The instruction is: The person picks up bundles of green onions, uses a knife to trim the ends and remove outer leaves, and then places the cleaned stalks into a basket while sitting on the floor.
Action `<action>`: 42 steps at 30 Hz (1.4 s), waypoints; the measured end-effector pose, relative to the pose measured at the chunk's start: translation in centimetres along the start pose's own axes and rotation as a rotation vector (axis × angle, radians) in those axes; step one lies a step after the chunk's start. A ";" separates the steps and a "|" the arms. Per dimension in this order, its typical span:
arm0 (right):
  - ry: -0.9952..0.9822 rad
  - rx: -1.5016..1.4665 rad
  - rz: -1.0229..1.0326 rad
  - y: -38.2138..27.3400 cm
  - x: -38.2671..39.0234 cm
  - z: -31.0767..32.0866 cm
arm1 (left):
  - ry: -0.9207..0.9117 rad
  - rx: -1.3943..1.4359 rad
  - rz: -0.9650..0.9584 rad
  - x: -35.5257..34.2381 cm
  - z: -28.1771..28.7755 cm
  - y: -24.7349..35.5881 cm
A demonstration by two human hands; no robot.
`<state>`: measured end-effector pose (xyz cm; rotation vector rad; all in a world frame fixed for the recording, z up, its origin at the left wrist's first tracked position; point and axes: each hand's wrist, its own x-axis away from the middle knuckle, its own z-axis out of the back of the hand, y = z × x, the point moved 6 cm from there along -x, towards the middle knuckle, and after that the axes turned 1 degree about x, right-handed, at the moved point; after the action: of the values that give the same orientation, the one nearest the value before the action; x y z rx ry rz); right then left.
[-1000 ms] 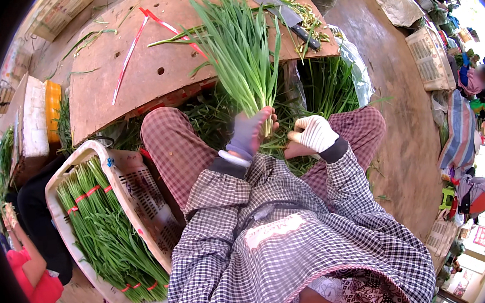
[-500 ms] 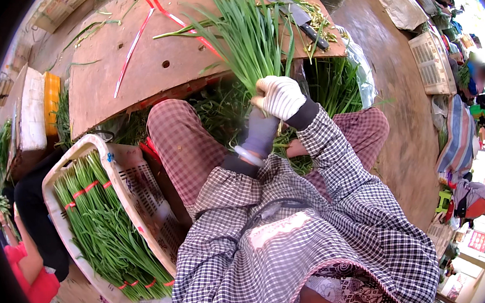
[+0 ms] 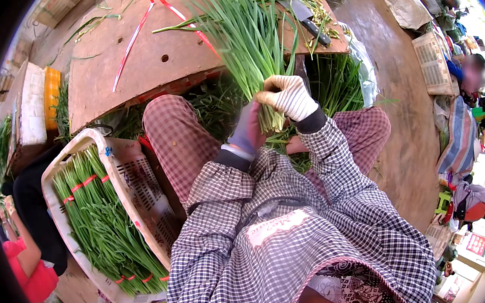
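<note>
A leafy bunch of garlic chives [image 3: 244, 36] fans out over the near edge of the wooden board [image 3: 99, 100], its pale stem ends toward me. My left hand [image 3: 247, 129], in a purple-grey glove, is closed round the stems from the left. Over the same stems, my right hand [image 3: 291, 97], in a white striped knit glove, has its fingers pinched near the left thumb. A cleaver [image 3: 298, 9] with a black handle lies right of the leaves. Two red-and-white strips, one of them a clear loose strip [image 3: 135, 41], lie on the board to the left.
At my left stands a white plastic crate [image 3: 139, 218] of red-banded chive bunches [image 3: 101, 216]. Loose greens [image 3: 334, 83] lie under the board. A person in a red top [image 3: 30, 268] sits at far left. Crates and a striped sack [image 3: 457, 132] line the right side.
My right hand has shifted slightly right and down and now pinches, uncovering the cut stem ends. My left hand has turned and moved a little left around the bunch.
</note>
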<state>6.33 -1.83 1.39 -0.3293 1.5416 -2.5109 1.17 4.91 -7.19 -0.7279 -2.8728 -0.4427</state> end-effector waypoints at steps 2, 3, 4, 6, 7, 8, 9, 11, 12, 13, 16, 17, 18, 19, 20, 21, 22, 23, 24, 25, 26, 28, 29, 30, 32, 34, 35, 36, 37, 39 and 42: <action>-0.029 -0.100 -0.098 -1.5 1.3 -0.2 | 0.079 -0.081 -0.030 -0.1 0.8 0.2; -0.025 -0.102 -0.071 -1.8 1.8 0.3 | 0.085 -0.096 0.001 -0.2 0.9 0.1; 0.005 -0.168 -0.083 -2.3 2.4 1.3 | 0.091 -0.112 0.032 -0.3 1.2 0.0; 0.149 -0.277 -0.105 -2.9 3.3 4.2 | 0.079 -0.098 0.062 -0.2 1.0 -0.1; 0.255 -0.306 -0.116 -2.7 3.5 6.1 | 0.107 -0.061 0.041 -0.4 1.5 -0.1; 0.350 -0.291 -0.129 -2.4 4.0 8.2 | 0.100 -0.041 0.057 -0.5 1.5 -0.2; 0.432 -0.249 -0.147 -0.6 4.5 10.3 | 0.092 -0.020 0.073 -0.5 1.5 -0.2; 0.409 -0.137 -0.200 3.8 5.4 13.2 | 0.078 -0.002 0.059 -0.3 1.2 -0.2; 0.358 0.068 -0.245 5.2 5.7 12.9 | 0.057 0.006 0.059 -0.3 1.0 -0.3; 0.300 0.268 -0.284 6.3 5.9 12.4 | 0.037 0.011 0.054 -0.2 0.8 -0.2; 0.059 0.188 -0.209 5.6 5.5 7.1 | 0.138 -0.134 0.031 0.0 0.8 0.3; 0.081 0.225 -0.171 5.8 5.3 6.0 | 0.172 -0.186 0.034 -0.2 0.8 0.0; 0.072 0.200 -0.164 6.2 4.9 4.8 | 0.134 -0.322 -0.068 -0.3 0.1 0.2; 0.044 0.227 -0.128 5.9 3.8 3.2 | 0.162 -0.338 -0.092 -0.1 0.5 0.4; 0.042 0.303 -0.136 5.1 3.1 2.3 | 0.182 -0.347 -0.109 0.0 0.7 0.4; 0.041 0.379 -0.144 4.5 2.4 1.9 | 0.201 -0.356 -0.127 0.0 0.9 0.4; 0.054 0.415 -0.130 5.2 1.8 1.7 | 0.311 -0.397 -0.049 0.4 0.3 0.6; 0.043 0.414 -0.140 6.0 1.6 2.0 | 0.236 -0.586 -0.141 0.5 -0.2 1.0; 0.032 0.412 -0.149 6.7 1.5 2.4 | 0.156 -0.772 -0.234 0.8 -0.3 1.2; 0.013 0.413 -0.155 7.0 1.5 2.5 | 0.127 -0.557 -0.152 0.7 0.4 0.7; 0.038 0.315 -0.156 7.3 1.4 2.7 | 0.117 -0.331 -0.072 0.6 1.2 0.3; 0.038 -0.023 -0.268 7.9 1.9 2.7 | 0.151 -0.073 0.017 0.7 0.5 0.0; 0.035 -0.321 -0.400 8.0 2.5 2.5 | 0.173 -0.028 0.026 0.7 -0.8 -0.1; 0.067 -0.440 -0.386 7.8 2.7 2.5 | 0.157 -0.017 0.033 0.8 -1.3 0.0; 0.086 -0.388 -0.318 8.0 2.6 2.6 | 0.124 0.000 0.045 0.9 -1.9 0.2; 0.086 -0.291 -0.253 7.4 2.6 2.3 | 0.190 -0.113 0.050 0.5 -0.8 0.1; 0.040 -0.111 -0.193 6.6 2.4 2.3 | 0.224 -0.170 0.052 0.5 -0.6 0.1; 0.038 -0.021 -0.121 6.5 2.3 2.1 | 0.235 -0.229 -0.001 0.6 -0.7 0.1; 0.037 0.071 -0.050 6.7 2.2 1.8 | 0.229 -0.263 -0.016 0.4 0.0 0.0; 0.026 0.058 -0.061 6.9 2.0 1.4 | 0.221 -0.329 -0.058 -0.4 3.7 -0.3; -0.064 -0.279 -0.429 7.4 2.9 1.4 | 0.044 -0.064 0.051 0.3 1.7 -0.4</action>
<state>4.18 -7.09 -4.39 -0.8543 1.9750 -2.5380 0.58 5.26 -8.87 -0.7895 -2.8035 -0.5398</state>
